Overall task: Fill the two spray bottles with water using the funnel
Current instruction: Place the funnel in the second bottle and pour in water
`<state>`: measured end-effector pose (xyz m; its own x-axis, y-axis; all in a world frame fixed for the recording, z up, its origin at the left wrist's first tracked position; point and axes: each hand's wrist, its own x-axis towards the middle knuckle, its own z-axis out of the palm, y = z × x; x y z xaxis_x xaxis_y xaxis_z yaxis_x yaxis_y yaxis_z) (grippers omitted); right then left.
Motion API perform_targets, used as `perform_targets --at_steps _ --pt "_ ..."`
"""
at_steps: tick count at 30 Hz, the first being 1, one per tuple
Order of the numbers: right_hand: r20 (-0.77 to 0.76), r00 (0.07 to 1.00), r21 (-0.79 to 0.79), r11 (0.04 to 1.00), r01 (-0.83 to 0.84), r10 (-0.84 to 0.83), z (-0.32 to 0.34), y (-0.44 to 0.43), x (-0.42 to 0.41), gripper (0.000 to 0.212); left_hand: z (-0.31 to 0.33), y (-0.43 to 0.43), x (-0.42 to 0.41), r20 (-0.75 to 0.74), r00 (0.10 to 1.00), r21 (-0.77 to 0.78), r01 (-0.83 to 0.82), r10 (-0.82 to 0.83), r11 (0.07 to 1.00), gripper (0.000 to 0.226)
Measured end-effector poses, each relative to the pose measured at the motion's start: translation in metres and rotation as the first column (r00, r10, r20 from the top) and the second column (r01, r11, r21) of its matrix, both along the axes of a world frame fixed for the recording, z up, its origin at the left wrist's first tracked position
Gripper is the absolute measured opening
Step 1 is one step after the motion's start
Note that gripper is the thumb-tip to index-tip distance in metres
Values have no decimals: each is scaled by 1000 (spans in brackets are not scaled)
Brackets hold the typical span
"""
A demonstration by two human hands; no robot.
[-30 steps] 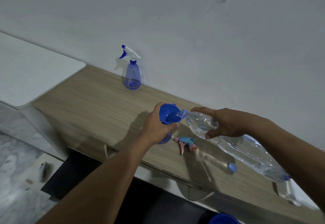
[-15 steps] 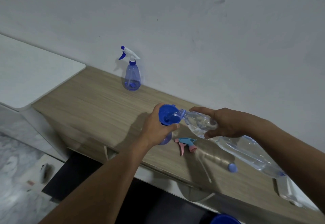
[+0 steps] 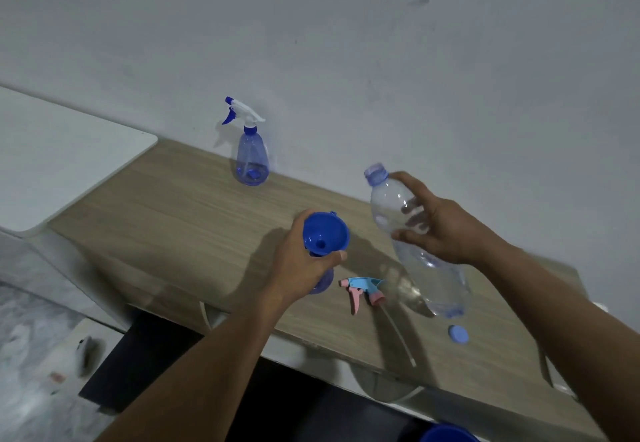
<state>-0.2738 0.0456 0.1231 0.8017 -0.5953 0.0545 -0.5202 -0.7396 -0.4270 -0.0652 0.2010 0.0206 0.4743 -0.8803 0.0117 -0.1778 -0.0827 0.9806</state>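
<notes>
My left hand (image 3: 304,261) grips the neck of a blue spray bottle (image 3: 322,284) with a blue funnel (image 3: 325,233) seated in its mouth; the hand hides most of that bottle. My right hand (image 3: 440,230) holds a clear plastic water bottle (image 3: 415,240) almost upright, its open mouth up and well to the right of the funnel. A second blue spray bottle (image 3: 252,161) with a white and blue trigger head stands by the wall. A pink and light-blue trigger head (image 3: 363,291) with its dip tube lies on the wooden table (image 3: 180,213).
A blue bottle cap (image 3: 458,333) lies near the table's front edge, right of the dip tube. A white surface (image 3: 62,157) adjoins the table on the left. A wall rises right behind the table. A blue rim (image 3: 448,434) shows at the bottom edge.
My right hand has lifted the water bottle away from the funnel and tipped it from a pouring tilt to almost upright. My left hand stays on the funnel and bottle.
</notes>
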Motion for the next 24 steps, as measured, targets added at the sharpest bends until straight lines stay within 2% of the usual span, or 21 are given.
perform_targets --at_steps 6,13,20,24 --pt "253 957 20 990 139 -140 -6 -19 19 94 2 -1 0 -8 1000 21 5 -5 1000 69" --pt "461 823 166 943 288 -333 -31 -34 45 94 4 -2 0 -1 1000 43 -8 8 999 80" --pt "527 740 253 909 332 -417 -33 -29 53 99 8 -1 -3 6 1000 27 -15 15 1000 76" --pt "465 767 268 896 354 -442 -26 -20 46 120 6 0 -3 -27 1000 34 -12 13 999 74"
